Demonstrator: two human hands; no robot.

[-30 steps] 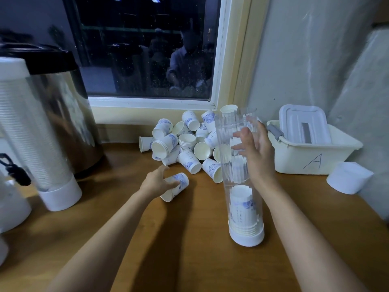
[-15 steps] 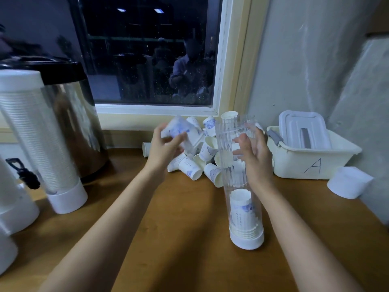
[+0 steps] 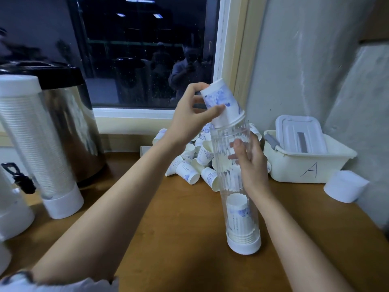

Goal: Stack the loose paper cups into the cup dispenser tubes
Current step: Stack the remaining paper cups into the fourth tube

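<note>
A clear dispenser tube [image 3: 233, 186] with a white base stands upright on the wooden counter, with several nested cups at its bottom. My right hand [image 3: 251, 165] grips the tube around its upper half. My left hand [image 3: 193, 114] holds a white paper cup with blue print [image 3: 224, 102] upside down, its rim tilted at the tube's open top. A pile of loose paper cups [image 3: 195, 165] lies behind the tube, against the window sill.
A second dispenser tube full of cups [image 3: 35, 144] stands at the left, in front of a steel urn [image 3: 69, 114]. A cream bin marked "A" [image 3: 309, 163] sits at the right wall, with a white cap [image 3: 345, 186] beside it.
My left hand picked a cup off the counter, lifted it and turned it upside down onto the tube's mouth. My right hand stayed on the tube.
</note>
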